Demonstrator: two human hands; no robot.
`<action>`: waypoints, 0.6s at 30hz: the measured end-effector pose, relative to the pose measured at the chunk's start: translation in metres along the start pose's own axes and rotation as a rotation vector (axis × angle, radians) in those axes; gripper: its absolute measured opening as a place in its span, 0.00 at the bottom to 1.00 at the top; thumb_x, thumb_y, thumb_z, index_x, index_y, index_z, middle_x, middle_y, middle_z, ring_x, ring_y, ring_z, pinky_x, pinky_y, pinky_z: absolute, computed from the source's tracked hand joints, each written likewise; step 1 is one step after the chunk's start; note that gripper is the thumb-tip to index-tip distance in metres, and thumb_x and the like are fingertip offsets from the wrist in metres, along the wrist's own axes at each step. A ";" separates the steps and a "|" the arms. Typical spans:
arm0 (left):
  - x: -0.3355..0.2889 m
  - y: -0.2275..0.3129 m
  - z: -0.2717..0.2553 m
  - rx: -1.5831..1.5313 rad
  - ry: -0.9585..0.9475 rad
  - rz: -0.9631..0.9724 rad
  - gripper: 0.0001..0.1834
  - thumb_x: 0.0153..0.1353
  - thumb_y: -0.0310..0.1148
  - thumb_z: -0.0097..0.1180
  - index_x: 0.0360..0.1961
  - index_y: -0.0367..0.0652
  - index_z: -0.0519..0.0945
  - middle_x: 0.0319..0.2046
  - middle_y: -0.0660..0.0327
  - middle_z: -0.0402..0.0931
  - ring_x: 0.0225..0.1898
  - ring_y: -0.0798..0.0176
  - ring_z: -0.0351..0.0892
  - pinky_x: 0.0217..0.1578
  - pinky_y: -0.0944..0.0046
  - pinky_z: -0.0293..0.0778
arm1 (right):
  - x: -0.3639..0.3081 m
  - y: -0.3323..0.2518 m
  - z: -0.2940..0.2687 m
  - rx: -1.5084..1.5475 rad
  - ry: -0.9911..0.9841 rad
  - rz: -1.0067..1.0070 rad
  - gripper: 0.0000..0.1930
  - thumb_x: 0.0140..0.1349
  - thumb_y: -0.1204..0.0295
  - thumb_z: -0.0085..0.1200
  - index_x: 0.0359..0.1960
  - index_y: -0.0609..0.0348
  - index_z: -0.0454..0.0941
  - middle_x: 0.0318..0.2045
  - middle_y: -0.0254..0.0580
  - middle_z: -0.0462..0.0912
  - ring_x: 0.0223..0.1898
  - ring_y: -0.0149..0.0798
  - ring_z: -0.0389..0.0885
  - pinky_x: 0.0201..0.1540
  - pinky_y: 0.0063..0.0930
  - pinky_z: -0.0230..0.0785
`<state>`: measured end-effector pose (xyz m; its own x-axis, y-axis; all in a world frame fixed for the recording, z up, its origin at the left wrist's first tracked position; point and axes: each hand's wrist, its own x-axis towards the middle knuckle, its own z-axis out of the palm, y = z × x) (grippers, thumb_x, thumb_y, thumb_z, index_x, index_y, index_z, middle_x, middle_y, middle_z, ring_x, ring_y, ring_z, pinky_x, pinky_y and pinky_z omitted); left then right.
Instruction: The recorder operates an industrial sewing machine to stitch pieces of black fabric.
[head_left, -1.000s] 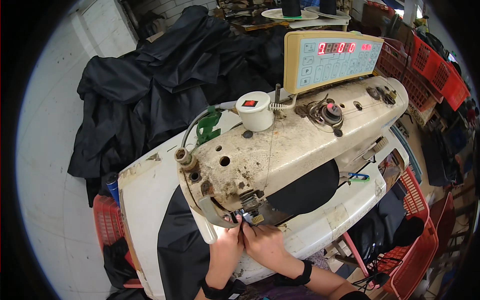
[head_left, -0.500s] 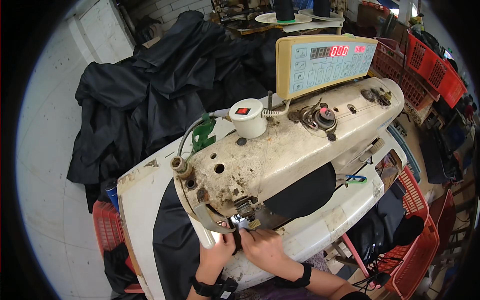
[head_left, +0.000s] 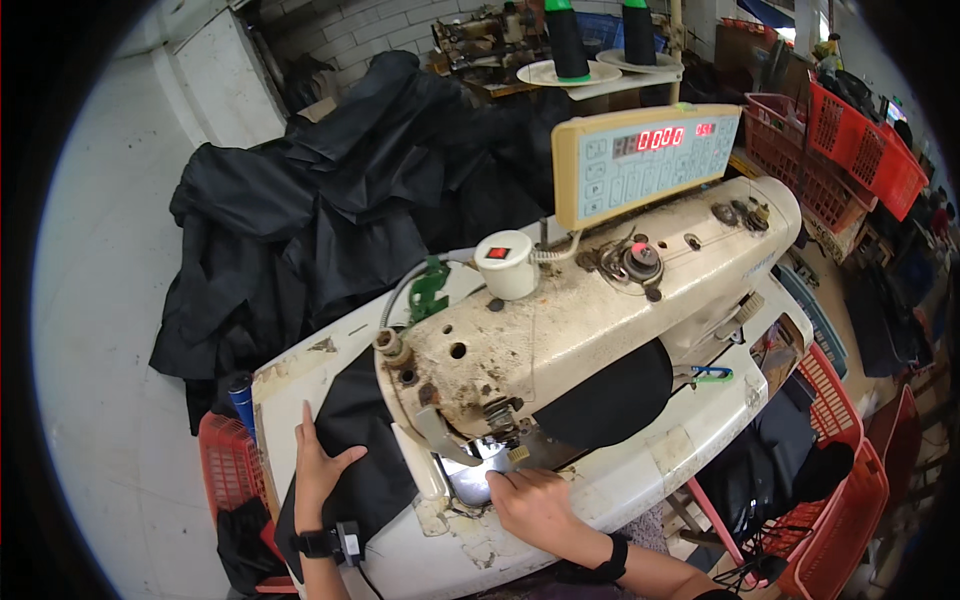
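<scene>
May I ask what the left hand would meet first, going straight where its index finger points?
The left hand would probably meet the heaped black fabric beyond the tabletop; depth is unclear.

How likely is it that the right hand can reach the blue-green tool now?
Probably yes: just the white bed seems to lie between the right hand and the blue-green tool.
</scene>
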<state>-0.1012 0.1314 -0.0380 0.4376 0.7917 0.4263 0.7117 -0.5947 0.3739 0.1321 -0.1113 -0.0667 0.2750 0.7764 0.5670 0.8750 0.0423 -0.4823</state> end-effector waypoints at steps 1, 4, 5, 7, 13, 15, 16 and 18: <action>0.004 -0.019 0.001 -0.128 -0.121 -0.061 0.45 0.48 0.40 0.75 0.64 0.39 0.65 0.44 0.43 0.78 0.43 0.40 0.78 0.43 0.50 0.71 | 0.000 0.001 0.001 0.007 0.006 -0.004 0.03 0.52 0.76 0.59 0.28 0.57 0.78 0.17 0.37 0.77 0.19 0.40 0.77 0.24 0.32 0.70; 0.011 -0.016 -0.023 -0.078 -0.536 -0.093 0.20 0.55 0.40 0.71 0.40 0.36 0.80 0.24 0.50 0.81 0.28 0.50 0.82 0.30 0.58 0.73 | -0.002 0.008 -0.002 0.000 -0.005 0.013 0.03 0.52 0.75 0.58 0.26 0.56 0.77 0.18 0.37 0.77 0.20 0.41 0.78 0.24 0.32 0.70; 0.018 0.008 -0.043 -0.077 -0.863 -0.414 0.16 0.60 0.41 0.67 0.31 0.37 0.82 0.22 0.52 0.80 0.27 0.59 0.82 0.29 0.62 0.73 | -0.003 0.011 -0.002 -0.008 0.000 0.013 0.03 0.52 0.75 0.58 0.26 0.56 0.77 0.18 0.37 0.77 0.20 0.41 0.78 0.24 0.32 0.70; 0.030 0.029 -0.082 0.096 -1.134 -0.444 0.17 0.60 0.41 0.66 0.31 0.35 0.82 0.19 0.54 0.79 0.26 0.63 0.82 0.29 0.63 0.73 | -0.003 0.013 -0.003 0.015 -0.013 0.011 0.02 0.53 0.75 0.59 0.27 0.55 0.77 0.18 0.37 0.77 0.20 0.41 0.78 0.24 0.33 0.70; 0.170 0.023 -0.175 -0.782 -0.354 -0.059 0.22 0.72 0.40 0.48 0.57 0.34 0.72 0.39 0.52 0.81 0.41 0.59 0.83 0.44 0.63 0.79 | -0.005 -0.001 -0.003 0.117 -0.054 0.006 0.03 0.53 0.74 0.59 0.26 0.54 0.77 0.18 0.38 0.77 0.20 0.42 0.78 0.23 0.34 0.70; 0.224 0.112 -0.158 -1.092 0.234 0.228 0.39 0.71 0.37 0.53 0.74 0.37 0.47 0.70 0.43 0.56 0.71 0.55 0.57 0.68 0.62 0.60 | -0.007 0.004 -0.003 0.095 -0.050 0.019 0.03 0.54 0.74 0.60 0.27 0.54 0.78 0.18 0.38 0.78 0.20 0.43 0.78 0.23 0.35 0.70; 0.231 0.141 -0.157 -1.085 0.373 0.239 0.40 0.70 0.35 0.54 0.74 0.36 0.46 0.71 0.43 0.55 0.71 0.55 0.57 0.68 0.63 0.59 | -0.006 0.005 -0.005 0.102 -0.031 0.022 0.02 0.54 0.74 0.60 0.27 0.54 0.78 0.18 0.39 0.78 0.20 0.44 0.78 0.23 0.36 0.70; 0.222 0.179 -0.135 -1.029 0.460 0.223 0.40 0.68 0.33 0.58 0.73 0.35 0.50 0.71 0.46 0.56 0.71 0.55 0.58 0.68 0.62 0.57 | -0.008 0.014 0.001 0.136 -0.018 0.027 0.02 0.55 0.73 0.60 0.28 0.54 0.79 0.19 0.39 0.78 0.20 0.45 0.78 0.23 0.37 0.70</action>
<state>0.0494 0.1820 0.2347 0.1050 0.6542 0.7490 -0.2352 -0.7154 0.6579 0.1419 -0.1164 -0.0786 0.2900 0.7893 0.5412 0.8046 0.1051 -0.5844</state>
